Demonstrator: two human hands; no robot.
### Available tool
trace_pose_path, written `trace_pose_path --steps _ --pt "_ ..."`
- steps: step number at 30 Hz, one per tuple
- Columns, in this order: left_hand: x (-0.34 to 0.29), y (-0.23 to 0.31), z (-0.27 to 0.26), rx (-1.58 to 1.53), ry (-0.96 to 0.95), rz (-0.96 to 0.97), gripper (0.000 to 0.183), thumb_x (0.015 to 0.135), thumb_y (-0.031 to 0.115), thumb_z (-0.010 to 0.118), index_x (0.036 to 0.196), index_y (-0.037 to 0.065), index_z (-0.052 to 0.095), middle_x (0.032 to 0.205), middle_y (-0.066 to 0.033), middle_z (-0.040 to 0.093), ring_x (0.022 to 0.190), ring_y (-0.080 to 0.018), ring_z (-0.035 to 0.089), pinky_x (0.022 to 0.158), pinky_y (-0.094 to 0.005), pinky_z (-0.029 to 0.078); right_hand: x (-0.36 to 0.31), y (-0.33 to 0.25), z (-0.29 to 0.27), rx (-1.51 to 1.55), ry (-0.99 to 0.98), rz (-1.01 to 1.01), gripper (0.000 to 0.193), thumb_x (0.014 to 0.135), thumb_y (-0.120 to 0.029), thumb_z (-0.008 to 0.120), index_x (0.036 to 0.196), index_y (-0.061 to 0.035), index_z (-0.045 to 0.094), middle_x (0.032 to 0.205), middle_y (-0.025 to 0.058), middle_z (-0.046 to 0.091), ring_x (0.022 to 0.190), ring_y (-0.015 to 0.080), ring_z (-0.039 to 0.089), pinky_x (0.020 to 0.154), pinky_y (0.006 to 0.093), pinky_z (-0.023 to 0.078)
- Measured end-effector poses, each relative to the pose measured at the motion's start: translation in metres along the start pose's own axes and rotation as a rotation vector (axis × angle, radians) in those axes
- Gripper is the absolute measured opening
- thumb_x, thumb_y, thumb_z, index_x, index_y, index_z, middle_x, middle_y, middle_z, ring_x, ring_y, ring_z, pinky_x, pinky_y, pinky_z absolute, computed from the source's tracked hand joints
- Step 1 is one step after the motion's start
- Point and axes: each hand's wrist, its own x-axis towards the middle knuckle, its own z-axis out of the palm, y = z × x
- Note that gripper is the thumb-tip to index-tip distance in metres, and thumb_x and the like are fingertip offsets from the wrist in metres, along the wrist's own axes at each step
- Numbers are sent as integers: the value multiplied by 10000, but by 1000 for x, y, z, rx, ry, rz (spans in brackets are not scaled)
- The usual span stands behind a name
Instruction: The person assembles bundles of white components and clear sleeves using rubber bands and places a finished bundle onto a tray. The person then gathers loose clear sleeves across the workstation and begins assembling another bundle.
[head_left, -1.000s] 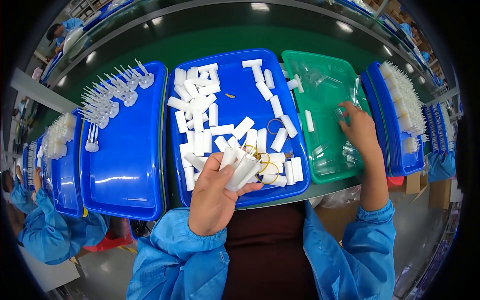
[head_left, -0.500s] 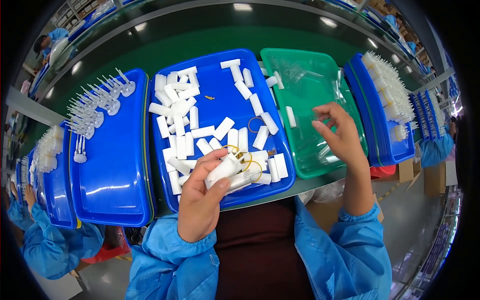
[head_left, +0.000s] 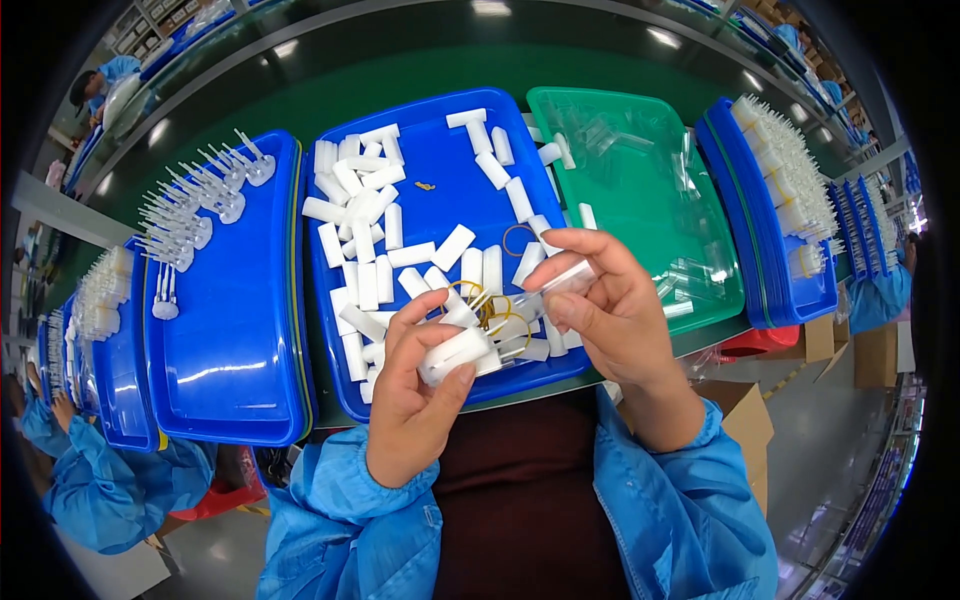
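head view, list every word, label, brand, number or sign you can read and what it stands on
No text can be read.
White cylindrical pieces in the left hand: no readable lettering.
Clear plastic tube in the right hand: none readable.
Middle blue plastic tray: none readable.
Brown cardboard boxes: too small and blurred to tell.

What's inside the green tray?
In the green tray: clear pieces, some tube-like, and at least one white cylinder toward its left side. The right hand covers the near-left corner; anything beneath can't be seen.
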Motion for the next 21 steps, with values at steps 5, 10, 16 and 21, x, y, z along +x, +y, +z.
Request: trace_pose_path --steps 5,10,16,21 --pt "-1 8 0 75 -23 15 251 851 -4 574 1096 37 540 1367 -144 337 1127 -209 493 890 -303 448 1 14 -9 8 -67 10 441 861 15 612 1274 6 458 1023 87 600 820 84 591 724 213 488" --pt "-1 7 1 75 -18 29 248 850 -9 570 1092 35 539 1368 -145 336 1108 -199 505 846 -284 464 2 15 8 66 25 -12 434 858 29 604 1268 13 463 1019 81 593 809 81 590 722 210 488" --pt "0 6 -1 135 -26 37 258 849 -9 569 1100 35 529 1364 -145 347 1104 -200 503 855 -288 461 0 19 6 150 -18 45 420 860 34 595 1259 12 467 1051 93 588 825 85 594 728 212 491" --pt "-1 5 -2 140 -11 31 257 850 -7 572 1099 32 522 1357 -145 350 1115 -207 495 870 -294 454 0 21 9 202 -78 66 382 873 14 596 1239 -4 489 1049 83 594 806 83 592 704 199 490"
